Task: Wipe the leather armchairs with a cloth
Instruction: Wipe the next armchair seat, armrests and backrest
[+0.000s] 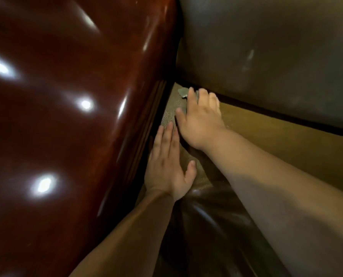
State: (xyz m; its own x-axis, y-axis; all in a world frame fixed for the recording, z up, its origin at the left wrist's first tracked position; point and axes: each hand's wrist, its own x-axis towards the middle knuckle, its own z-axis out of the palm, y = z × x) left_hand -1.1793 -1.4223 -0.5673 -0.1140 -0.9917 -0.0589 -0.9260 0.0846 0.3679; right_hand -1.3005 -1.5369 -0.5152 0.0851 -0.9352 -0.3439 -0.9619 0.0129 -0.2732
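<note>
I look down into the corner of a leather armchair. Its glossy reddish-brown wooden armrest (pixel 70 108) fills the left, the dark leather backrest (pixel 266 52) the upper right, and the brown seat cushion (pixel 286 148) lies below it. My right hand (pixel 200 120) presses a small grey cloth (pixel 183 92) into the corner where seat, backrest and armrest meet; only a bit of the cloth shows past my fingers. My left hand (pixel 168 166) lies flat with straight fingers on the seat edge beside the armrest, holding nothing.
A narrow dark gap (pixel 156 124) runs between the armrest and the seat cushion. The front of the seat (pixel 216 226) curves down, dark and shiny, at the bottom middle. Bright light spots reflect on the armrest.
</note>
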